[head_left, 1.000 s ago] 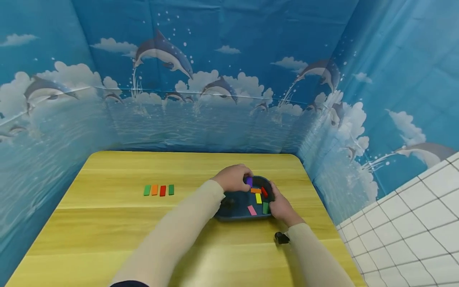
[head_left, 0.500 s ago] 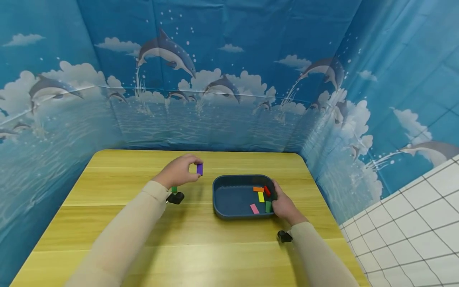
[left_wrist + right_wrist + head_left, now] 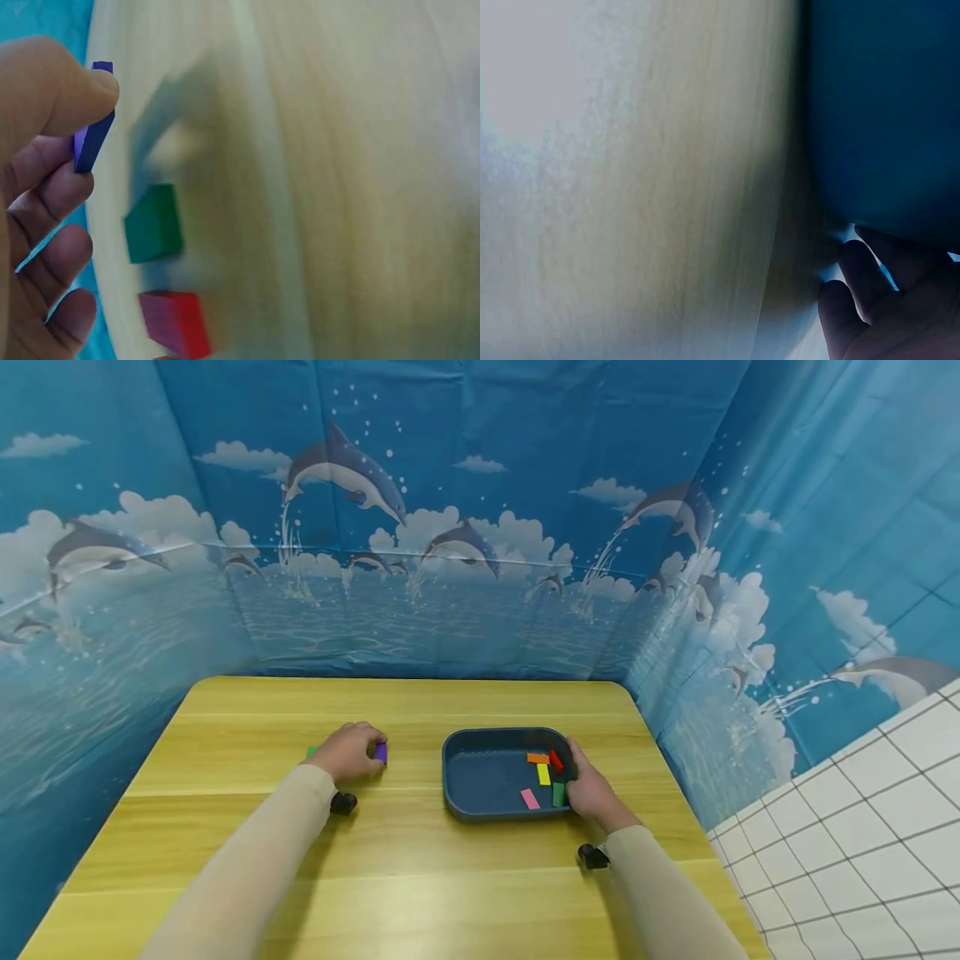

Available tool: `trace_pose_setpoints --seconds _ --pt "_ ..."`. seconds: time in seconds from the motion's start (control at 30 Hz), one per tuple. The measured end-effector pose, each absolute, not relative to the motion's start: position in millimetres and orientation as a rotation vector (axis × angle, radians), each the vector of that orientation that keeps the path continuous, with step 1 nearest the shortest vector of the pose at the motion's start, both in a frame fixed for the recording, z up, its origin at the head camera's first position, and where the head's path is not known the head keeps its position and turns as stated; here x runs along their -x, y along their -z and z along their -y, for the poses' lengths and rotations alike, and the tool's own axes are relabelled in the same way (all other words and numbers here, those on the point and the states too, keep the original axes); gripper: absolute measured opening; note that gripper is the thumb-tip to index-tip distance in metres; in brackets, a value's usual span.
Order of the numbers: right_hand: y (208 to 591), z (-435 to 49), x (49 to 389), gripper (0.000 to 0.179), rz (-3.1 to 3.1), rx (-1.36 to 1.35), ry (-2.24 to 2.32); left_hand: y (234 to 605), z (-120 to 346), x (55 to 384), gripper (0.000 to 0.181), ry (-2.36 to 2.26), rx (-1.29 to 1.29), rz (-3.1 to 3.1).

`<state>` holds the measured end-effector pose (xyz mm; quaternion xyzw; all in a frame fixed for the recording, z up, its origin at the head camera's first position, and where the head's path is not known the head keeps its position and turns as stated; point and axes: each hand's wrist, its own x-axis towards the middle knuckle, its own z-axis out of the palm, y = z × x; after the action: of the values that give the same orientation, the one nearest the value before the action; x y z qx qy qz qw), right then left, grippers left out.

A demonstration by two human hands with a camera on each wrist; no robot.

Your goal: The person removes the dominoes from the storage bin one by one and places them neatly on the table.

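Observation:
My left hand pinches a small purple block between thumb and fingers, over the left half of the table. In the left wrist view the purple block looks raised above the wood, near a green block and a red block. The head view shows just a bit of light green block past that hand; the hand hides the others there. My right hand grips the right end of a dark blue tray. In the right wrist view its fingers lie against the tray's outer wall.
Inside the tray, toward its right side, lie an orange block, a red block, a yellow block, a pink block and a green block. A dolphin-print curtain borders the wooden table.
My left hand has taken the purple block out of the tray, moved it left and lowered it beside the row of blocks on the table. The right hand stays on the tray.

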<state>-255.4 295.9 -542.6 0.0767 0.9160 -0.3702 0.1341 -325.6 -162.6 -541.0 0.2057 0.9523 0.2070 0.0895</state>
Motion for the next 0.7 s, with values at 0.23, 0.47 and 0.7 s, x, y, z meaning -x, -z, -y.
trace_pose_setpoints --seconds 0.23,0.47,0.7 --pt "545.6 -298.9 256.5 0.091 -2.664 -0.218 1.072 551.8 164.3 325.8 0.044 -0.567 -0.583 -2.873" --pt "548.5 -300.6 256.6 0.09 -2.653 -0.242 1.081 555.4 166.3 326.5 0.044 -0.582 -0.547 -2.859" --pt "549.8 -300.3 258.8 0.091 -2.657 -0.245 1.078 557.4 167.3 326.7 0.045 -0.612 -0.508 -2.84"
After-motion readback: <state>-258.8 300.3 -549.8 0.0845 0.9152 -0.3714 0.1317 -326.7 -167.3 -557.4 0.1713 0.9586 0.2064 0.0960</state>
